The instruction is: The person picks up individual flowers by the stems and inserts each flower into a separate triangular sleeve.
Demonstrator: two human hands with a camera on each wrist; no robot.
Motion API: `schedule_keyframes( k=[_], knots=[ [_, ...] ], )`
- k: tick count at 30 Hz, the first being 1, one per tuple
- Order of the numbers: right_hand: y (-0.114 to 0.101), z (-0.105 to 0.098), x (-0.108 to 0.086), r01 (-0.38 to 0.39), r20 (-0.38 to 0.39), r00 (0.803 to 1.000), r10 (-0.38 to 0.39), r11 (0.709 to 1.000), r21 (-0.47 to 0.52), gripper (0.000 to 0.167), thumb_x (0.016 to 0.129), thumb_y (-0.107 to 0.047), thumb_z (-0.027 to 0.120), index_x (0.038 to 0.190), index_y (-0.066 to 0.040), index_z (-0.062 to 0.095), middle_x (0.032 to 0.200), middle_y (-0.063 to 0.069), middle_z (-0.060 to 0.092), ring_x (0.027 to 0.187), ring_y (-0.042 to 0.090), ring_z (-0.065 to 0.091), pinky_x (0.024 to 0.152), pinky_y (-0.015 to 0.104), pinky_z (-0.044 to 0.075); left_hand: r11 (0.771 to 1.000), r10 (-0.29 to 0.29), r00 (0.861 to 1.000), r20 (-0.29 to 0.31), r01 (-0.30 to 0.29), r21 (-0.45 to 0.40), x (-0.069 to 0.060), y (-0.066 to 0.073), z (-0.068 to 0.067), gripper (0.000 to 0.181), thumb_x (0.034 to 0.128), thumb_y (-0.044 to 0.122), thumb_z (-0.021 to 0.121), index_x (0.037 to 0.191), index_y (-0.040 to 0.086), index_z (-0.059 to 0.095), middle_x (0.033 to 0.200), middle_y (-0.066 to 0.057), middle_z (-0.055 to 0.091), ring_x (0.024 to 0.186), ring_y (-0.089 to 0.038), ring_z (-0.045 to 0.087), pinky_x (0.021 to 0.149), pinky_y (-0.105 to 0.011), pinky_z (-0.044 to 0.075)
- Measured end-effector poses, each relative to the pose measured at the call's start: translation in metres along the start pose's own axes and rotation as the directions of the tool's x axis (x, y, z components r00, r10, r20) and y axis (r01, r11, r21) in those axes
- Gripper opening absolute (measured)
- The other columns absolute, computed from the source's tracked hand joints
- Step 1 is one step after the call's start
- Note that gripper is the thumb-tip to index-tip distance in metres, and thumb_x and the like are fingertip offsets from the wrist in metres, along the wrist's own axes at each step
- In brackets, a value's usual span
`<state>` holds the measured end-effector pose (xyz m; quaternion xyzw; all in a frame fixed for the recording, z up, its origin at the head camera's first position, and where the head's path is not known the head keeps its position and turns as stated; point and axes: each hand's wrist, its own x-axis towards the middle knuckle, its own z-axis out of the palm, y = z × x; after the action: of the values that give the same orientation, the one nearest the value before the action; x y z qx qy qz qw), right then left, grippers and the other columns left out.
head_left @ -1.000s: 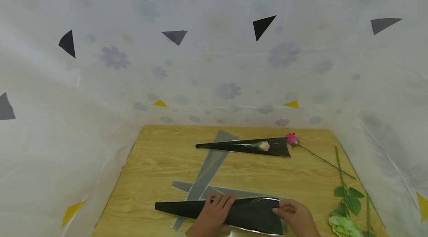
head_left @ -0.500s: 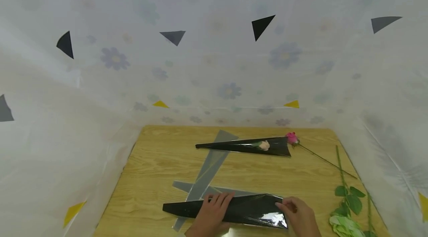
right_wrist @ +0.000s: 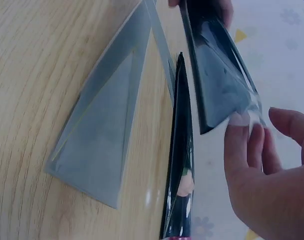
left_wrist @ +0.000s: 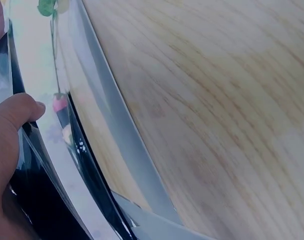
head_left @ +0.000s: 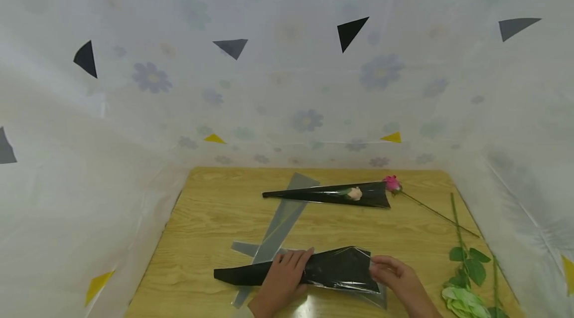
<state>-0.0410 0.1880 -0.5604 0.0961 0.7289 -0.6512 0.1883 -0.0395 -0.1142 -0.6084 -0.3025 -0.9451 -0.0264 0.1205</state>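
Observation:
A black flower sleeve with a shiny clear front (head_left: 338, 267) lies slanted near the table's front, its wide mouth to the right. My left hand (head_left: 283, 278) grips it around the middle; in the left wrist view the thumb (left_wrist: 29, 109) lies over its edge. My right hand (head_left: 396, 278) holds the rim of the mouth. In the right wrist view its fingers (right_wrist: 239, 142) sit against the clear film, with the thumb (right_wrist: 289, 122) a little apart across the rim. The inside of the sleeve is hard to make out.
Grey translucent sleeves (head_left: 287, 218) lie crossed beneath and behind. Farther back rests another black sleeve (head_left: 323, 195) with a pale peach rose (head_left: 355, 193) inside. A pink rose (head_left: 392, 183) touches its mouth. A pale green flower (head_left: 464, 302) lies at the right edge.
The sleeve first slides right, then back left and farther from me, its wide end lifting away. Both hands stay on it, and more of the grey sleeve below shows at its right end.

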Motion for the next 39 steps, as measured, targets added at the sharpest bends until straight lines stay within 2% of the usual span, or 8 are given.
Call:
schedule_keyframes(
  k=[6, 13, 21, 23, 26, 28, 35, 39],
  knots=[
    [-0.002, 0.016, -0.004, 0.042, -0.229, 0.962, -0.147, 0.912, -0.408, 0.017, 0.081, -0.021, 0.072, 0.091, -0.009, 0.065, 0.082, -0.001, 0.062, 0.076, 0.009, 0.058, 0.067, 0.024, 0.049, 1.0, -0.005, 1.0, -0.012, 0.005, -0.026, 0.002, 0.001, -0.001, 0.095, 0.0678, 0.053, 0.076, 0.144, 0.017, 0.032, 0.122, 0.004, 0.05, 0.104, -0.014, 0.05, 0.077, -0.036, 0.04],
    [0.002, 0.014, -0.005, 0.154, -0.181, 0.925, -0.334, 0.767, -0.623, 0.014, 0.086, -0.01, 0.066, 0.098, -0.013, 0.071, 0.083, -0.005, 0.06, 0.075, 0.008, 0.058, 0.066, 0.024, 0.048, 1.0, -0.005, 1.0, 0.007, 0.005, -0.022, 0.001, 0.003, 0.002, 0.098, 0.0676, 0.055, 0.075, 0.145, 0.017, 0.029, 0.122, 0.004, 0.048, 0.104, -0.014, 0.049, 0.075, -0.036, 0.04],
    [0.002, -0.02, 0.003, 0.084, 0.13, 0.988, -0.085, 0.996, 0.014, 0.042, 0.098, -0.029, 0.046, 0.12, 0.005, 0.055, 0.112, 0.013, 0.063, 0.1, 0.017, 0.062, 0.086, 0.031, 0.048, 0.997, -0.037, 0.999, 0.036, 0.039, -0.059, -0.004, -0.004, 0.003, 0.096, 0.0677, 0.052, 0.076, 0.145, 0.017, 0.03, 0.124, 0.004, 0.05, 0.107, -0.014, 0.049, 0.079, -0.037, 0.042],
    [0.002, -0.032, 0.007, -0.018, 0.355, 0.929, -0.105, 0.946, 0.325, 0.042, 0.102, -0.026, 0.035, 0.127, 0.005, 0.05, 0.123, 0.016, 0.057, 0.113, 0.025, 0.055, 0.097, 0.036, 0.039, 0.997, -0.034, 0.999, 0.037, 0.037, -0.07, -0.005, -0.006, 0.002, 0.093, 0.0688, 0.05, 0.076, 0.144, 0.018, 0.031, 0.124, 0.005, 0.05, 0.108, -0.014, 0.049, 0.08, -0.037, 0.041],
    [0.003, -0.048, 0.012, -0.316, 0.644, 0.739, -0.195, 0.745, 0.588, 0.046, 0.104, -0.019, 0.015, 0.134, -0.001, 0.044, 0.137, 0.016, 0.044, 0.129, 0.033, 0.036, 0.107, 0.043, 0.02, 0.996, -0.005, 1.0, 0.029, 0.008, -0.088, -0.004, -0.008, -0.001, 0.086, 0.0718, 0.047, 0.075, 0.142, 0.019, 0.034, 0.124, 0.005, 0.051, 0.109, -0.014, 0.049, 0.082, -0.037, 0.041],
    [0.005, -0.054, 0.014, -0.422, 0.742, 0.625, -0.245, 0.694, 0.584, 0.05, 0.103, -0.013, 0.007, 0.137, -0.002, 0.042, 0.141, 0.014, 0.039, 0.133, 0.034, 0.029, 0.108, 0.044, 0.013, 0.994, 0.033, 0.999, 0.023, -0.031, -0.102, -0.002, -0.008, -0.003, 0.081, 0.0746, 0.046, 0.073, 0.141, 0.019, 0.035, 0.124, 0.005, 0.05, 0.109, -0.013, 0.049, 0.082, -0.037, 0.041],
    [0.008, -0.052, 0.011, -0.321, 0.891, 0.414, -0.184, 0.887, 0.333, 0.046, 0.103, -0.01, 0.007, 0.147, -0.002, 0.017, 0.151, 0.01, 0.02, 0.137, 0.026, 0.021, 0.109, 0.041, 0.016, 0.974, 0.189, 0.982, -0.015, -0.189, -0.127, -0.002, -0.004, -0.005, 0.074, 0.0789, 0.042, 0.07, 0.141, 0.02, 0.036, 0.124, 0.008, 0.05, 0.111, -0.01, 0.048, 0.087, -0.034, 0.04],
    [0.008, -0.042, 0.008, -0.202, 0.922, 0.359, -0.146, 0.952, 0.23, 0.047, 0.103, -0.011, 0.006, 0.149, -0.006, 0.001, 0.154, 0.011, 0.01, 0.139, 0.027, 0.016, 0.109, 0.039, 0.018, 0.962, 0.236, 0.971, -0.038, -0.239, -0.128, -0.001, 0.001, -0.008, 0.075, 0.078, 0.04, 0.072, 0.141, 0.02, 0.037, 0.121, 0.009, 0.051, 0.109, -0.009, 0.05, 0.09, -0.031, 0.04]
  ],
)
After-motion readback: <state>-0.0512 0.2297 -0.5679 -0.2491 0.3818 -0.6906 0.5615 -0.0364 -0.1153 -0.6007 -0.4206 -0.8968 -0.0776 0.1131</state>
